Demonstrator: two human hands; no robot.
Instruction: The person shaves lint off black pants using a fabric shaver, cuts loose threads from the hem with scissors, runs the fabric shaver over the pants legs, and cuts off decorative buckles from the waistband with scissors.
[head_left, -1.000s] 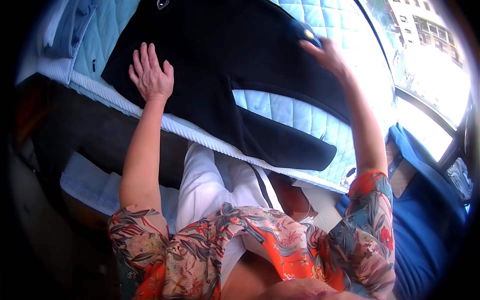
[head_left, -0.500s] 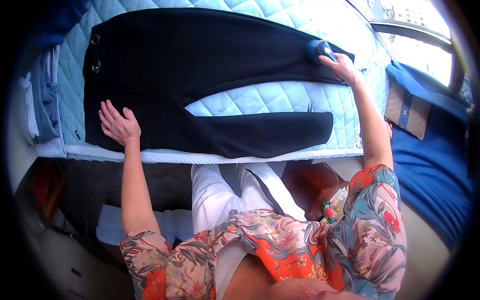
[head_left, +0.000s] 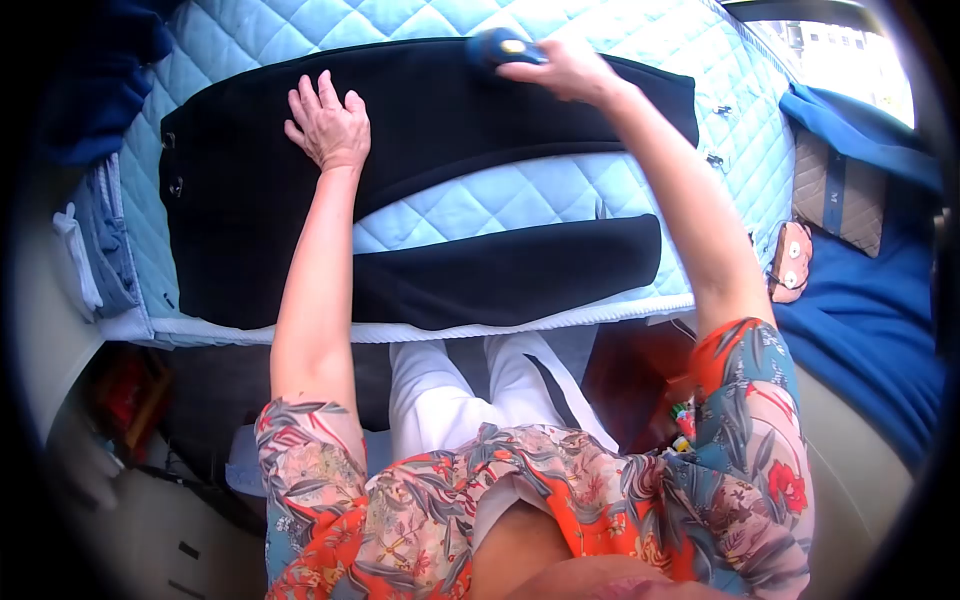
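Black trousers (head_left: 430, 120) lie spread over a light blue quilted bed cover (head_left: 480, 205), with the waist at the left and both legs pointing right. My left hand (head_left: 330, 122) rests on the upper part of the trousers, its fingers apart and holding nothing. Toward the far edge of the upper leg, my right hand (head_left: 570, 72) is closed around a small dark blue device (head_left: 498, 50), which is on or just over the black cloth. Its underside is hidden.
Blue curtain cloth (head_left: 870, 310) hangs at the right beside a beige quilted item (head_left: 840, 195) and a pink item (head_left: 792, 262). Folded blue fabric (head_left: 105, 240) is at the left end. A reddish-brown box (head_left: 635, 375) stands below the near bed edge.
My right hand has moved left along the upper leg with the device. My left hand has shifted up and right on the trousers. The view has also turned.
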